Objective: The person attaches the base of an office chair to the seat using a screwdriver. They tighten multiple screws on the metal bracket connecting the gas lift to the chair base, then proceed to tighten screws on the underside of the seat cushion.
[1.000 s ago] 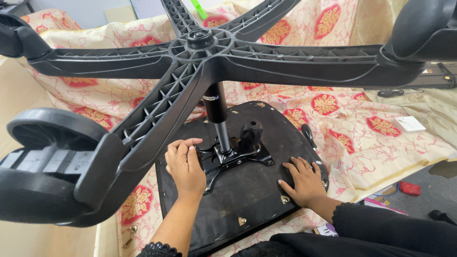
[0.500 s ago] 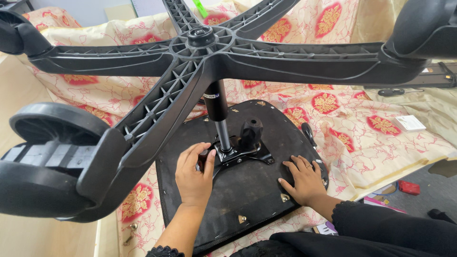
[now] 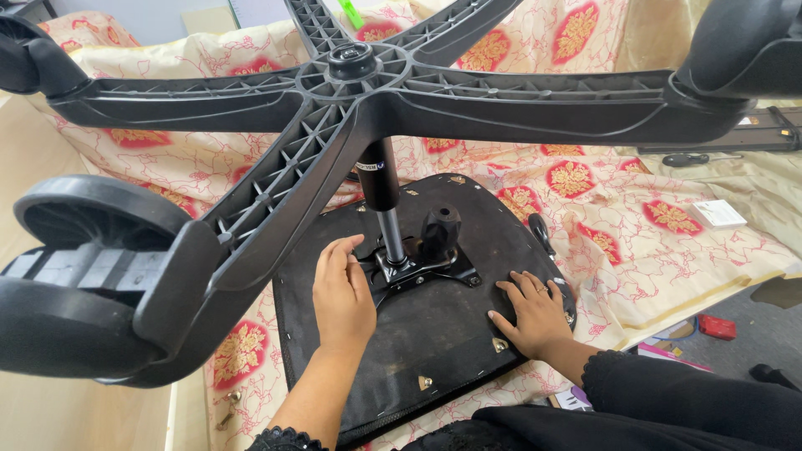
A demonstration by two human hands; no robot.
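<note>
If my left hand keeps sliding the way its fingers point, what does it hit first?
Most likely the black metal mounting plate bolted to the seat underside: your left hand lies flat, fingers aimed up and slightly right, already at the plate's near edge. Just beyond stands the gas lift column, though depth is hard to judge.

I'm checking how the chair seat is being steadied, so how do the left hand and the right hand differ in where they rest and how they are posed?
The left hand lies over the edge of the black metal plate beside the gas cylinder, while the right hand rests near the seat underside's right edge. The left hand's fingers point up toward the cylinder; the right hand's fingers spread leftward. A ring shows on the right hand only. Both lie open, palm down, gripping nothing.
</note>
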